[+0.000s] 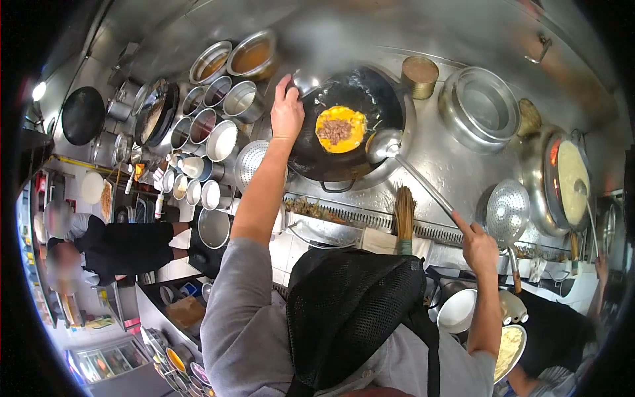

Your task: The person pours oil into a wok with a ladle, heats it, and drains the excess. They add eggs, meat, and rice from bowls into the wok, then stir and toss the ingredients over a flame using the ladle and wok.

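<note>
A black wok (360, 132) sits on the steel stove, holding a round yellow omelette (340, 129) topped with brown minced filling. My left hand (287, 109) grips the wok's left rim. My right hand (477, 245) holds the long handle of a steel ladle (387, 147), whose bowl rests at the wok's right edge, beside the omelette.
Several steel bowls of sauces and seasonings (218, 112) line the counter left of the wok. A bamboo brush (404, 218) and perforated skimmer (507, 213) lie at the stove's front. A second wok of rice (572, 182) is at right. A person in black (126, 248) stands left.
</note>
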A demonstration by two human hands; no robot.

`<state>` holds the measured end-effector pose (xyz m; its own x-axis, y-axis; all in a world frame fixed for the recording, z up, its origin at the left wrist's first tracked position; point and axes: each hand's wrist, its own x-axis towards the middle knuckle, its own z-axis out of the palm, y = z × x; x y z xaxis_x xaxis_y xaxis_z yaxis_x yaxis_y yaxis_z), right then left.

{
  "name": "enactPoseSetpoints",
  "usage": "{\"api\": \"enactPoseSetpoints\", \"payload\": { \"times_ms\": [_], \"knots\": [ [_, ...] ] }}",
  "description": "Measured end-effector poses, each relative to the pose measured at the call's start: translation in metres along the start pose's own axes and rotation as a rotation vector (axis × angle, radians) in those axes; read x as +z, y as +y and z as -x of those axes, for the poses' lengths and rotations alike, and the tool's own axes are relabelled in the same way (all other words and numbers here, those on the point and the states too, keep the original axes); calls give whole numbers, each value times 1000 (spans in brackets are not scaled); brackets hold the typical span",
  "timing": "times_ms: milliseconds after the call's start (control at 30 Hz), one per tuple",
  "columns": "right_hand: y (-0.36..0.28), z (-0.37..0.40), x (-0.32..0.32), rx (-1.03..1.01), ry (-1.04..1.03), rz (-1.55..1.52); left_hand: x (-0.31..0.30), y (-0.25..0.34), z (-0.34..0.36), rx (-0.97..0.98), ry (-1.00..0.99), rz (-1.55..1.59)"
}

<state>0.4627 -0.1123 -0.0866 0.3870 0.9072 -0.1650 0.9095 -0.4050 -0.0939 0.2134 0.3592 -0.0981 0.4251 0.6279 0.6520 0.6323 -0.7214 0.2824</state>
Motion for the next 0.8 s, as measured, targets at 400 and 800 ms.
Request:
{"api": "enactPoseSetpoints", "payload": {
  "times_ms": [400,800],
  "knots": [
    [-10,-20,-18,-33,170,-36,11,28,49,109,-41,27],
    [-38,-45,0,-133,210,-294,10,-11,75,-266,363,54]
  ]
}}
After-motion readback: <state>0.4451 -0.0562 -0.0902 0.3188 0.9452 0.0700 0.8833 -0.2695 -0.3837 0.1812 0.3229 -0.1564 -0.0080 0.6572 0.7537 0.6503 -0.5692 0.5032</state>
